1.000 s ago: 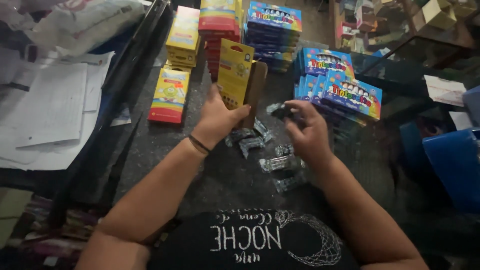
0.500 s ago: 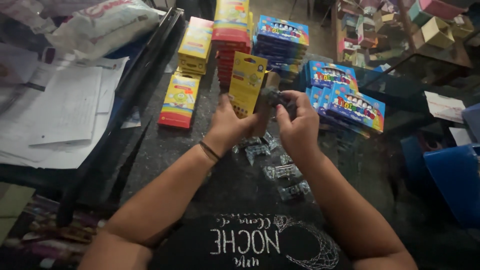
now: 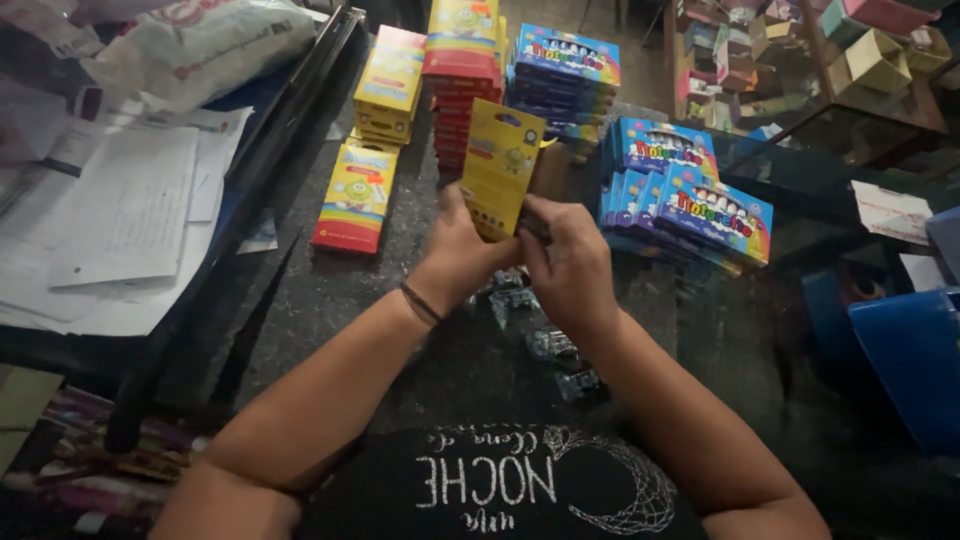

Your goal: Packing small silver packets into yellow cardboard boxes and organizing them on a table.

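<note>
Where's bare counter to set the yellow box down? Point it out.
Bare dark counter lies between the lone yellow box and the left hand. Crowded: clear packets below both hands, blue boxes to the right.

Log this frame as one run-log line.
left hand: holds upright yellow box | right hand: at the box's open side, contents hidden | small clear packets: on dark counter

Two hands (image 3: 520,255), one upright yellow box (image 3: 500,165), one black wristband (image 3: 420,303)
</note>
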